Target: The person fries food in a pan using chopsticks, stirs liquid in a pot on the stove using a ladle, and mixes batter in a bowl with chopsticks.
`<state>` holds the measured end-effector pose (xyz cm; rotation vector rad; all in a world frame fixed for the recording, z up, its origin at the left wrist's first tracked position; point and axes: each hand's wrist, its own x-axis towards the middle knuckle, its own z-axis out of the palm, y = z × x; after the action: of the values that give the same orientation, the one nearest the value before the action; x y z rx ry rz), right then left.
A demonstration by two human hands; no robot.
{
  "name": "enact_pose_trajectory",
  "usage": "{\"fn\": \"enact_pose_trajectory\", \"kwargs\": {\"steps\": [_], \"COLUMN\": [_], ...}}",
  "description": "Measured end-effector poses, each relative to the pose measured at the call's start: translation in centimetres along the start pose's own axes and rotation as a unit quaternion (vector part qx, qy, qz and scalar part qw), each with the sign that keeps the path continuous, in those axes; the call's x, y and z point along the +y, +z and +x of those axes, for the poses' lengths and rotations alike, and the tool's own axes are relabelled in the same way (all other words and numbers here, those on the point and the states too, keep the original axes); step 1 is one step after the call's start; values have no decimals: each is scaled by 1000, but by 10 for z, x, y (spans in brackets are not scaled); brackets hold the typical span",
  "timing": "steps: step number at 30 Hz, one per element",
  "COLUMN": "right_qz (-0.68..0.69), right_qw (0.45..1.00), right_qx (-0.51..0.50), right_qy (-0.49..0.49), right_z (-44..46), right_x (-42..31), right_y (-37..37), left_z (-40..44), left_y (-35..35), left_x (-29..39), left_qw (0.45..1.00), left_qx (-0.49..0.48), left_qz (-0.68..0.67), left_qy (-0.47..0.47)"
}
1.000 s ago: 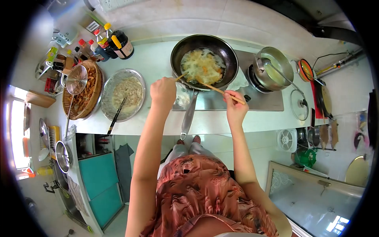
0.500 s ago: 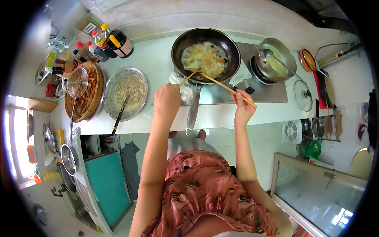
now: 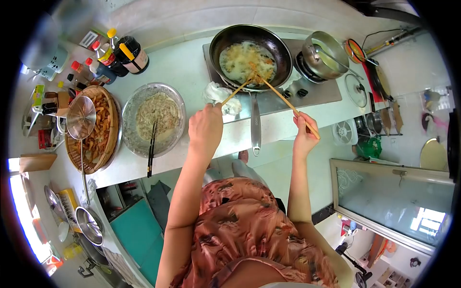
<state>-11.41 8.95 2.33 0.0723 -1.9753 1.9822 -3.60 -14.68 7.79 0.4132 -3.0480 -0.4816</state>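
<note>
The back of the left hand (image 3: 205,127) conceals most of its fingers. Beyond it, rightward, froth (image 3: 234,61) partly obscures the food (image 3: 253,68) in the pan (image 3: 279,45).

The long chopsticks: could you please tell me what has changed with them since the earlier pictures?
The left chopstick, in the left hand, has moved rightward, its tip now nearer the right chopstick, in the right hand. The camera's view has turned. Both grips hold; the frying pan stays on the stove.

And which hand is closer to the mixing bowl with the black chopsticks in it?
The left hand. It is just to the right of the mixing bowl in the picture, not touching it. The right hand is much farther off, beyond the wok's handle.
</note>
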Motion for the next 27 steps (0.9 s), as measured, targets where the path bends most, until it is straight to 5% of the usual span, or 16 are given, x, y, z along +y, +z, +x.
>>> {"fn": "enact_pose_trajectory", "kwargs": {"steps": [4,7,8,11,18,22,27], "right_qz": [-76,-191,-195,-240,-280,-295,-283], "right_qw": [996,972,962,927,852,832,817], "right_qx": [3,-62,-88,-176,-301,-293,-283], "right_qy": [-34,-121,-171,-227,-323,-367,-416], "right_z": [-10,-20,-24,-37,-31,-19,12], "right_x": [-12,-29,-33,-35,-27,-23,-29], "right_y": [6,13,22,38,37,36,34], "left_z": [4,12,14,19,31,33,40], "left_y": [-4,14,20,26,78,74,60], "left_x": [-16,-24,-22,1,29,54,69], "left_qw": [999,989,967,838,496,433,481], "left_qx": [-5,29,-30,-160,-162,-172,-151], "left_qz": [-37,-141,-252,-516,-832,-860,-838], "left_qy": [4,39,-1,-83,-189,-209,-207]}}
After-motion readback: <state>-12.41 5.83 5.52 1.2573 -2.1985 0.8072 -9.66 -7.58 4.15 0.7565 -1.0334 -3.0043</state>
